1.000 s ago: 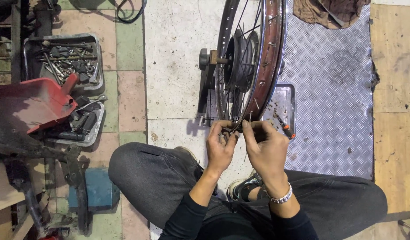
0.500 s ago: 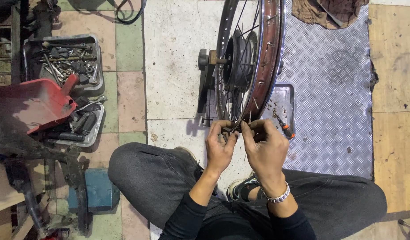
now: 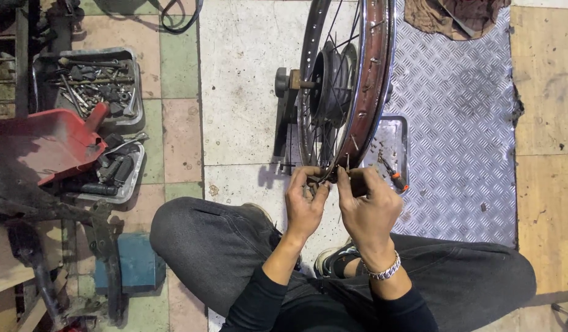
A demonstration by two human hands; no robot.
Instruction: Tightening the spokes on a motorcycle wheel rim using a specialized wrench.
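Right at the bottom of the rusty brown spoked wheel rim (image 3: pixel 371 98), which stands upright on its stand, both hands meet. Left hand (image 3: pixel 305 206) is pinched closed on something small at the rim's lowest edge, looks like a spoke end or nipple, too tiny to tell for sure. Right hand (image 3: pixel 369 209) is curled shut around a dark stubby tool (image 3: pixel 357 183) just right of that spot, tool's long axis running roughly sideways toward the rim. So the rim's working point sits directly ahead of both grips, the left one a hair closer to it. Behind the rim's lower part lies a shiny metal tray (image 3: pixel 394 132) holding an orange-handled screwdriver (image 3: pixel 394 176). Well left of the rim sit two grey trays of greasy bolts and tools (image 3: pixel 90 80), plus a red plastic scoop (image 3: pixel 47 144).
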